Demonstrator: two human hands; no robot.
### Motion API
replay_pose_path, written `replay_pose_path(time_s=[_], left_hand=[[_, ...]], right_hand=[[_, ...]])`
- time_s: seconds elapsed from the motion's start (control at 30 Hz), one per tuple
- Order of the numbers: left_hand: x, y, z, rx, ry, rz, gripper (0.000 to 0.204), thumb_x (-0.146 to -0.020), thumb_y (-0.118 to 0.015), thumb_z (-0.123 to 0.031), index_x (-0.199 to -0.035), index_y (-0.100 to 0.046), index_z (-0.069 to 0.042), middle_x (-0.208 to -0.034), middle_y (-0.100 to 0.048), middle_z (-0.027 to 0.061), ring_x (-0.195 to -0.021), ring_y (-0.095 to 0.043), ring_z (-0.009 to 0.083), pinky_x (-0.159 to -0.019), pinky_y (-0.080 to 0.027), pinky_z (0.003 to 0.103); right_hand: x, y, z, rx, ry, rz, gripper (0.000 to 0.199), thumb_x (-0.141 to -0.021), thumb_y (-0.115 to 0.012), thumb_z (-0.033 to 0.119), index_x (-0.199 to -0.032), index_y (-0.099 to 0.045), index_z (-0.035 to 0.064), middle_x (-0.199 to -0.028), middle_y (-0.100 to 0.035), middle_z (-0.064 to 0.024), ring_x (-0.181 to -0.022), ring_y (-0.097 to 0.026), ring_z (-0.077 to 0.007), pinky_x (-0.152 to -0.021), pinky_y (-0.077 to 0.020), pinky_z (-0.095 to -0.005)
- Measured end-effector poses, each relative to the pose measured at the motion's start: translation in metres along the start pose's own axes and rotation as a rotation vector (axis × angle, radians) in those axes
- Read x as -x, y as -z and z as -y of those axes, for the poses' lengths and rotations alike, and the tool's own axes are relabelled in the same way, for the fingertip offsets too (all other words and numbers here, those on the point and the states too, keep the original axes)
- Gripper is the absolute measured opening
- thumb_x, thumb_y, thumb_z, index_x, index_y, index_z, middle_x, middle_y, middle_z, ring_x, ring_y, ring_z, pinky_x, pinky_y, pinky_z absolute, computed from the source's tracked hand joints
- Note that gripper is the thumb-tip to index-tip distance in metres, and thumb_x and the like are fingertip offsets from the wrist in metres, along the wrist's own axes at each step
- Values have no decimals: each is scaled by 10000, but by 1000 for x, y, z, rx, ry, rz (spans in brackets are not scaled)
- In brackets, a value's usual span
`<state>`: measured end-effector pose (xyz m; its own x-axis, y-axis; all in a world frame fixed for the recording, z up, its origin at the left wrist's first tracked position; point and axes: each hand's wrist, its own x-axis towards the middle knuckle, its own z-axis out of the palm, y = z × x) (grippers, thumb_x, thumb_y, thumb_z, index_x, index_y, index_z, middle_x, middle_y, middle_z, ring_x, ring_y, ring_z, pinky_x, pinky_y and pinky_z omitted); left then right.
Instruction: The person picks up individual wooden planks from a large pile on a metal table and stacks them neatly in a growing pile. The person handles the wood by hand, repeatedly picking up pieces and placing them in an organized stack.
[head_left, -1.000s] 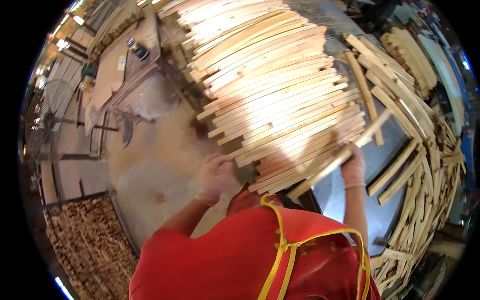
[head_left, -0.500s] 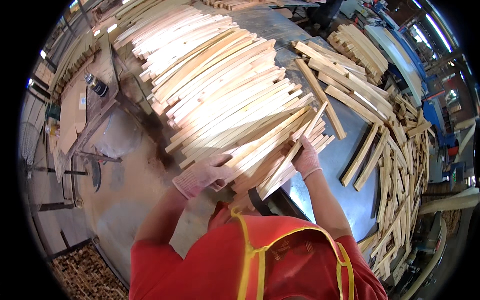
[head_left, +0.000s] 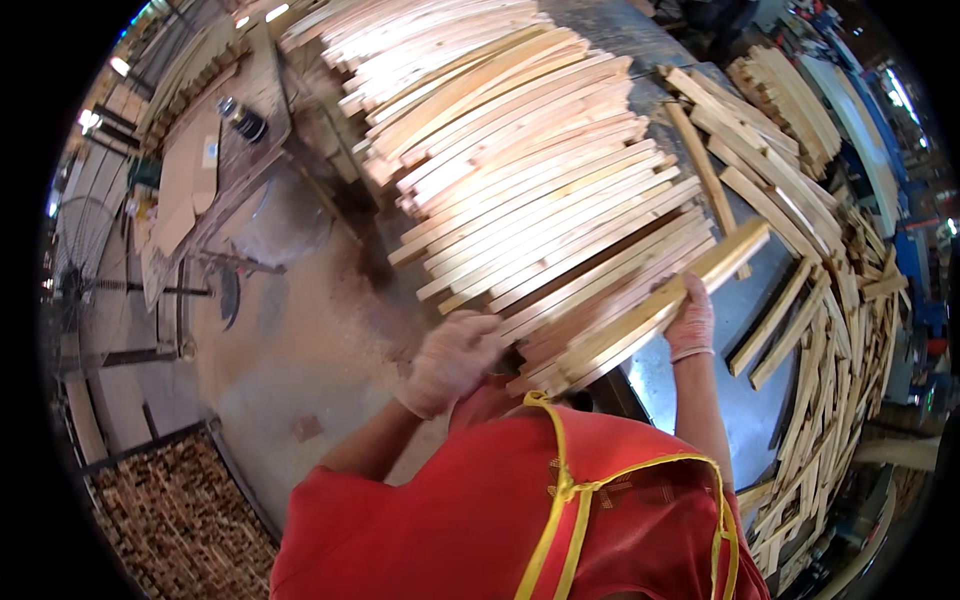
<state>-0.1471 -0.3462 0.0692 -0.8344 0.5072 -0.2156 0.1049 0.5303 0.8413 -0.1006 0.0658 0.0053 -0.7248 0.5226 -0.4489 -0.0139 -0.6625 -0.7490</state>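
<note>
Far left of frame: wire fan (head_left: 82, 285), upright, partly dim. Lower left: bin of small wood ends (head_left: 185, 505), packed tight, cut faces up. Upper left: cardboard (head_left: 190, 205) flat on a bench, with dark bottle (head_left: 243, 120) upright just beside it. Below the bench top, left of centre: clear plastic bag (head_left: 283, 222), hanging near the bare floor (head_left: 310, 340).

Centre, slightly left: left hand (head_left: 452, 368), pale glove, motion-blurred, fingers partly curled, right by the left ends of the nearest sticks; cannot tell if gripping any. Upper centre down to middle: long row of sticks (head_left: 530, 190), side by side, left ends uneven, brightly lit. Lower centre: red shirt (head_left: 400, 530) and apron with yellow edging (head_left: 660, 500).

Right of centre: held stick (head_left: 645, 318), slanting up to the right across the row's near end. On it: right hand (head_left: 690, 322), gloved, fingers closed around the stick toward its upper right part. Farther right: loose stick (head_left: 705, 165) lying on a shiny metal table (head_left: 752, 405); two short sticks (head_left: 770, 315) near each other; big messy pile (head_left: 825, 420) along right side. Upper right: neat stack (head_left: 790, 115).
</note>
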Motion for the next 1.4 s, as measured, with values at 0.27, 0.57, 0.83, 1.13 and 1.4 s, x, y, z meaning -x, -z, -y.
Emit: replay_pose_path(time_s=[0.27,0.57,0.83,1.13,1.4], left_hand=[[-8,-14,108,1344,603,-224,341,-1019,-761,-323,-1271,-715,-98,-903,-666,23,-784,-623,159,-765,-567,339],[-63,74,-9,876,314,400,547,-1023,-684,-462,-1410,-637,-79,-1056,-720,65,-923,-693,164,-828,-565,347],[-102,74,-48,523,288,554,789,-971,-715,-108,-1672,-354,-66,-999,-661,27,-833,-598,108,-753,-532,289],[-115,57,-21,423,130,267,877,-964,-739,-205,-1697,-306,6,-1238,-665,73,-970,-620,128,-872,-538,284],[-139,57,-59,-323,82,374,856,-936,-728,-496,-1553,-474,40,-1253,-702,248,-1093,-694,343,-969,-541,442]], right_hand=[[-62,-17,-48,-10,-129,-24,333,-961,-784,205,-1253,-711,62,-1257,-733,-113,-1121,-699,-301,-996,-607,-461],[-68,-17,-73,153,-195,-145,459,-845,-883,119,-1202,-603,47,-1005,-698,-81,-854,-678,-217,-702,-570,-399],[-20,-61,-69,-18,-100,-335,332,-877,-841,147,-1065,-573,91,-785,-613,-29,-585,-547,-171,-465,-395,-335],[-32,-68,-62,358,36,-148,293,-919,-737,68,-1209,-704,91,-818,-680,-104,-706,-658,-280,-600,-530,-405],[-28,-172,3,1050,-327,452,544,-1042,-661,568,-1067,-703,26,-782,-636,-40,-610,-586,-140,-523,-482,-317]])
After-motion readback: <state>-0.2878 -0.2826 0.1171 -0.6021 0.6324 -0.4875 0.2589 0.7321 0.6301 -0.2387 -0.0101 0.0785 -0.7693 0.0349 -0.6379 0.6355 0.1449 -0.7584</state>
